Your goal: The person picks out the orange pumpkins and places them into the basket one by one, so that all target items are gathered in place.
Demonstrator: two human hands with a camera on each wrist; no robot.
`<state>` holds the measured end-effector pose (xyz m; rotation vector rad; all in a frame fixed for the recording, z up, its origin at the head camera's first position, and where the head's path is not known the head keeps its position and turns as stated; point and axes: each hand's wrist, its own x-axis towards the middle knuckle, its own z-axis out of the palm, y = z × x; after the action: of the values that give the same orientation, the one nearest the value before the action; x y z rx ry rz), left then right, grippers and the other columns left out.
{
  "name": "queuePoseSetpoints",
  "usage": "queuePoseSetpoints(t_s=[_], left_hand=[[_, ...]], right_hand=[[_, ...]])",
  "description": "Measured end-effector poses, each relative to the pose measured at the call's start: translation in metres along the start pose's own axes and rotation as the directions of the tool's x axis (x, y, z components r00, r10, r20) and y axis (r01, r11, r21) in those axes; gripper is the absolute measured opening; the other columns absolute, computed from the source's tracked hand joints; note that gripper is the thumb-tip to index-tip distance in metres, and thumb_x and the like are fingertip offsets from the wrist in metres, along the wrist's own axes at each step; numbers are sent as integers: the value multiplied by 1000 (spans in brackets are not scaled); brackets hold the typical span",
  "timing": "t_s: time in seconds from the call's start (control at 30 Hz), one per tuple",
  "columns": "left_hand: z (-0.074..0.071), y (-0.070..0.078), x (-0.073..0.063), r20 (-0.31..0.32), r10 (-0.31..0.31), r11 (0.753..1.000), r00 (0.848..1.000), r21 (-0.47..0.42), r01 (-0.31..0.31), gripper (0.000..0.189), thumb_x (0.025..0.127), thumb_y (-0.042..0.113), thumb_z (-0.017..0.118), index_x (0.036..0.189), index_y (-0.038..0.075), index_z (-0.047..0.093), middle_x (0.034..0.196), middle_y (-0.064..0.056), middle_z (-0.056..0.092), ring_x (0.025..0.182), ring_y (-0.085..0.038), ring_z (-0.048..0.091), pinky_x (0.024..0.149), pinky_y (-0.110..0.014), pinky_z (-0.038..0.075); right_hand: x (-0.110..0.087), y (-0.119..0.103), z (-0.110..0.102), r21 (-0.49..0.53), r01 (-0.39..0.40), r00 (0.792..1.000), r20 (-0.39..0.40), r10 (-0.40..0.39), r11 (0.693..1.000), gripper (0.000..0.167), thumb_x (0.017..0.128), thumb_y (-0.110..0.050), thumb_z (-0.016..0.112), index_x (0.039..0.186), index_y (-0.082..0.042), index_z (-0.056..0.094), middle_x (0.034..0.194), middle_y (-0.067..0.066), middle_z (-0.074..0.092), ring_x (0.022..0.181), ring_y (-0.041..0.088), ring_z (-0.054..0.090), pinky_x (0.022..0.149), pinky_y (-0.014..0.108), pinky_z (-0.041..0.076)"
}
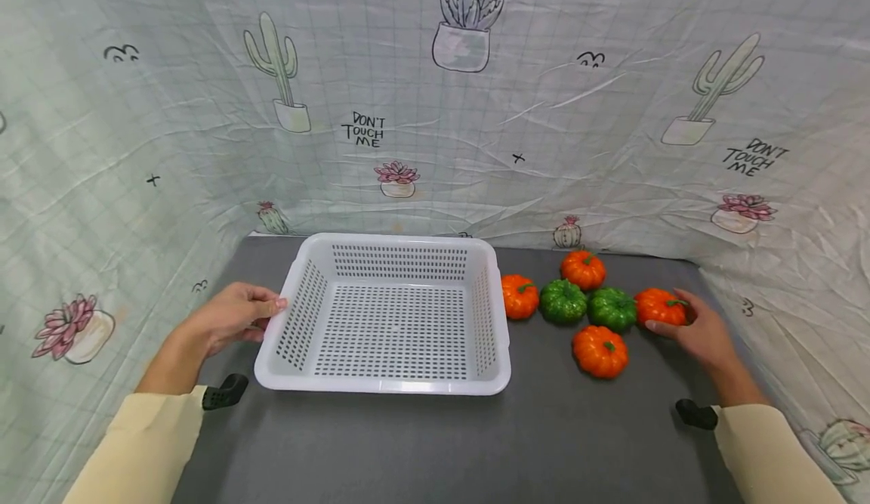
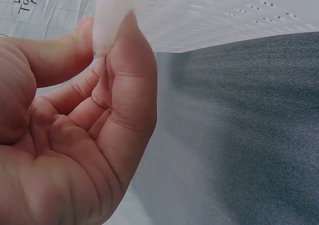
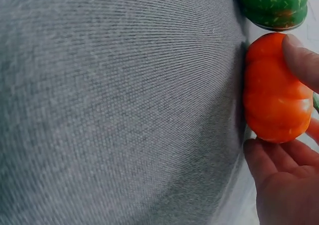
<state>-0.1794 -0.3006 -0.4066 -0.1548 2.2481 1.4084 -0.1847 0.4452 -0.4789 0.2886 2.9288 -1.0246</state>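
Note:
A white perforated plastic basket (image 1: 397, 387) sits on the grey table with nothing inside. My left hand (image 1: 234, 315) pinches its left rim between thumb and curled fingers; the left wrist view shows the rim (image 2: 110, 21) between them. At the right, my right hand (image 1: 700, 334) holds a small orange pumpkin (image 1: 658, 307), thumb on one side and fingers on the other. In the right wrist view this pumpkin (image 3: 276, 93) appears to sit on the table, close to a green pumpkin (image 3: 274, 6).
Right of the basket stand two green pumpkins (image 1: 563, 302) and more orange pumpkins (image 1: 600, 352). One orange pumpkin (image 1: 519, 297) is right beside the basket's wall. A printed cloth (image 1: 435, 149) hangs behind the grey tabletop (image 1: 448, 451) and at both sides.

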Motion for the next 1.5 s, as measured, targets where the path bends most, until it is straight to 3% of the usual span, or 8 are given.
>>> queuePoseSetpoints(t_s=[0.23,0.53,0.77,0.9,1.03,1.23,1.4,1.5], left_hand=[[0,0,0,6,-27,1000,1000,-15,27,41,105,25,64,127,-9,64,96,-2,76,87,-19,71,75,-37,61],[1,3,-1,10,-50,998,999,-44,50,32,106,23,62,118,-6,69,91,-1,74,84,-17,70,73,-36,60],[0,3,-1,10,-46,998,999,-33,47,33,107,23,61,119,-7,68,89,0,74,83,-16,68,72,-36,60],[0,2,-1,15,-45,998,999,-37,45,33,107,23,61,119,-7,68,89,-1,74,83,-16,68,72,-36,61],[-1,3,-1,17,-44,998,999,-42,45,32,107,23,61,118,-6,69,90,0,73,83,-16,68,73,-36,61],[-1,3,-3,17,-47,998,999,-49,48,31,107,23,61,115,-5,70,89,-1,73,83,-16,67,73,-36,61],[1,3,-4,16,-52,997,999,-51,52,32,106,23,61,117,-5,69,89,-1,72,83,-17,66,73,-36,60],[1,3,-4,5,-55,997,998,-49,55,33,106,24,61,118,-6,68,90,-1,72,83,-17,67,73,-36,60]], right_hand=[[2,4,-2,15,-40,999,-11,40,999,94,92,-41,79,159,5,32,148,43,45,131,54,49,78,21,37],[1,4,-6,-33,-58,998,-26,57,998,91,90,-43,81,155,5,39,147,43,46,129,55,50,81,33,41],[-3,3,-14,-3,-43,998,-34,43,999,88,90,-41,82,154,5,42,148,41,46,127,52,51,75,21,39],[-6,2,-20,15,-16,999,-51,17,1000,87,87,-38,85,151,6,46,145,40,50,108,23,63,68,11,40],[-7,1,-26,0,18,999,-44,-18,1000,86,85,-37,87,148,7,49,143,39,51,91,-18,47,68,8,42],[-7,-3,-34,-44,54,999,1,-54,998,86,86,-40,86,149,4,49,144,40,50,111,28,66,68,7,40],[-10,-7,-39,-27,72,997,12,-72,997,87,84,-38,88,149,5,49,144,41,50,89,-25,44,67,6,42],[-9,-11,-40,-4,91,996,7,-91,996,86,85,-36,88,150,5,48,145,41,48,87,-32,33,68,5,42]])
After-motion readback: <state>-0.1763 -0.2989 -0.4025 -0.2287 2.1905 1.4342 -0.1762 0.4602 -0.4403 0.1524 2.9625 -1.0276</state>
